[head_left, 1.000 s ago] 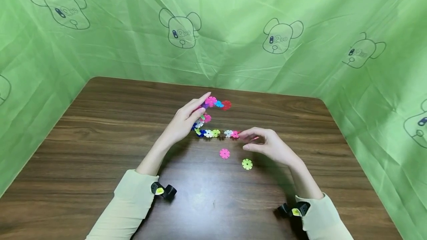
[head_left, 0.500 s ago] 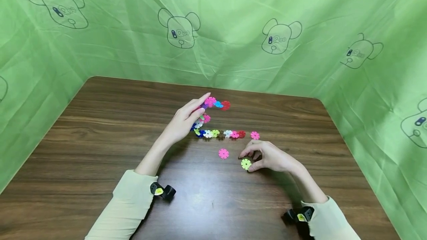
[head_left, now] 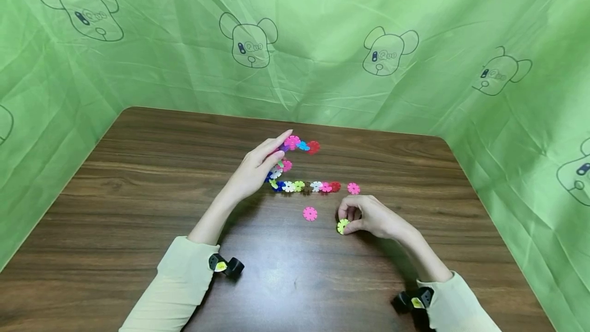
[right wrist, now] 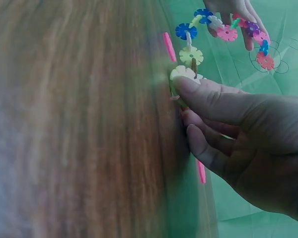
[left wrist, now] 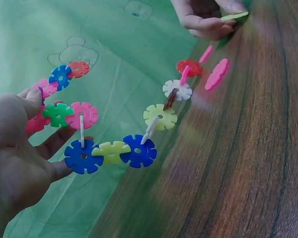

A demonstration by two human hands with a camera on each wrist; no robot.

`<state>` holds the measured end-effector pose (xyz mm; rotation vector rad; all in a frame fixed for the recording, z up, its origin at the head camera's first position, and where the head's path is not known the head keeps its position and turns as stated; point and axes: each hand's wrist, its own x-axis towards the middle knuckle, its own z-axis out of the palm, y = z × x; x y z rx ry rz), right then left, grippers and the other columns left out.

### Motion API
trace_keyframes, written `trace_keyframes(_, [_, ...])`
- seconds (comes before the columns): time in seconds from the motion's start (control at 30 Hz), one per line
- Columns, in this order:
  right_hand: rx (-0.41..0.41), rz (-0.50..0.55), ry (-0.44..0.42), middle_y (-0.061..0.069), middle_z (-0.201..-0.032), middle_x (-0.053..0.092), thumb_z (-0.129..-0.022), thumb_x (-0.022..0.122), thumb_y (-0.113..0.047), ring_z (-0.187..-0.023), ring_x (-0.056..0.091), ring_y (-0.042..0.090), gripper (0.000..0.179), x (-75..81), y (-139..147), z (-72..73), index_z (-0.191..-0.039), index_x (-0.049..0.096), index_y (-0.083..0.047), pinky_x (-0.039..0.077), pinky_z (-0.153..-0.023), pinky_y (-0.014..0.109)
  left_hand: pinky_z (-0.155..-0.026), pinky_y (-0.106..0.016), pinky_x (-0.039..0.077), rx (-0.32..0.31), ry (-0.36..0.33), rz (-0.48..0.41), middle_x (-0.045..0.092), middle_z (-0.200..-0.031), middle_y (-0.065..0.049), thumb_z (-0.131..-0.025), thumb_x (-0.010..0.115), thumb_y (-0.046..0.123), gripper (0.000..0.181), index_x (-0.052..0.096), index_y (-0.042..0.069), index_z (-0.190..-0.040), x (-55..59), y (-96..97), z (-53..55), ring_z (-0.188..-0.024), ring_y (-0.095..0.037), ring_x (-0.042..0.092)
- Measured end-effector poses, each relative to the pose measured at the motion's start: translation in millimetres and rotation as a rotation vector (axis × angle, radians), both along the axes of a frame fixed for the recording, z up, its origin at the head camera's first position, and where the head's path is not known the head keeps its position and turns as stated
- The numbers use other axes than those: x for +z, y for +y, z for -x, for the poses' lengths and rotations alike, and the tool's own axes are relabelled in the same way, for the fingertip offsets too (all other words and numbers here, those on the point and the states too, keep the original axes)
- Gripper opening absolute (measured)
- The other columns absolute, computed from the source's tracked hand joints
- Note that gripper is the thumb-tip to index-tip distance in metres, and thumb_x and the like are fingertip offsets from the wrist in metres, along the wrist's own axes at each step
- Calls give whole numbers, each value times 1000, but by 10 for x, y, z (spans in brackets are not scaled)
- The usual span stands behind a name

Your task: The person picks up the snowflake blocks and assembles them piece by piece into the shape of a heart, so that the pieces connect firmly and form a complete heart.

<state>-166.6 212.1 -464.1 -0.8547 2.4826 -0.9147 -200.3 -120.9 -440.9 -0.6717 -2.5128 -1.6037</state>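
A bent chain of joined, notched flower-shaped plastic discs (head_left: 298, 186) lies toward the middle of the table. My left hand (head_left: 255, 165) rests at its far-left bend with long, fairly straight fingers; the thumb and fingertips touch discs there and cover part of the chain. In the left wrist view, fingers show behind the green disc (left wrist: 58, 115). My right hand (head_left: 371, 216) pinches a yellow-green flower disc (head_left: 342, 226) between thumb and fingers, close over the table. Its thumb lies across the disc's face in the right wrist view.
Two loose pink flower discs lie near the right hand: one pink disc (head_left: 310, 213) to its left, another pink disc (head_left: 353, 188) beyond it, past the chain's red end disc (head_left: 335, 186). A green curtain (head_left: 318, 86) surrounds the back and sides of the wooden table (head_left: 152, 168).
My right hand has drawn back from the chain's red end, leaving a pink disc beside it. It has come down to the yellow-green disc and now pinches it. My left hand stays put.
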Motion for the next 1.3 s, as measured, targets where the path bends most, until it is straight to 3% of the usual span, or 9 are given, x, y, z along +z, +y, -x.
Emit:
trace_keyframes(0.2, [-12,37,-23,-6,-81,66,-86,84,-19,-77,61,5,15,-2,10,-8,-89,69,-19,53,-72,23,-101,-41,45,-1,-6,3,61,-125,1,-110,48,29,49,39,42,-157,3,13,-20,-105,-17,55])
trace_keyframes(0.37, [-64,132,-40,1,-85,72,-93,76,-13,-78,69,16,7,81,-11,1,-99,72,-15,59,-71,30,-102,-40,45,3,-2,0,62,-123,1,-110,49,27,49,40,40,-157,0,12,-26,-105,-16,55])
trace_keyframes(0.47, [-105,222,-47,5,-90,75,-96,72,-10,-77,73,22,12,148,-50,40,-108,74,-8,63,-70,36,-101,-41,45,8,-3,0,62,-122,0,-110,49,27,49,40,38,-157,4,-4,-30,-106,-17,55])
trace_keyframes(0.6, [-123,307,-5,9,-100,76,-96,69,-5,-78,75,22,20,245,-127,116,-116,73,-2,63,-73,38,-108,-44,44,16,-8,3,63,-128,-1,-110,49,27,49,40,37,-157,15,-32,-39,-114,-18,55])
trace_keyframes(0.73, [-145,300,77,6,-103,75,-92,75,-6,-79,72,16,29,345,-208,181,-120,74,-8,60,-70,30,-118,-46,39,24,-12,7,59,-146,2,-110,49,29,49,40,41,-156,21,-52,-42,-132,-16,53])
trace_keyframes(0.9, [-198,317,129,2,-108,74,-85,82,-7,-81,67,8,41,431,-305,237,-125,74,-14,54,-64,22,-112,-46,42,17,-14,12,59,-144,3,-110,48,30,49,39,42,-156,21,-49,-43,-122,-18,55])
trace_keyframes(1.07, [-268,418,102,7,-98,73,-84,84,-8,-67,63,9,44,465,-378,279,-126,73,-13,45,-49,24,-107,-45,44,-4,-11,18,59,-142,3,-110,48,31,49,39,40,-157,9,-24,-33,-113,-19,54])
trace_keyframes(1.3, [-408,494,103,-6,-82,73,-85,85,-13,-75,66,8,44,471,-431,333,-127,72,-10,50,-63,20,-109,-45,43,-22,-14,7,58,-144,5,-110,48,32,48,39,41,-157,4,-16,-37,-115,-18,53])
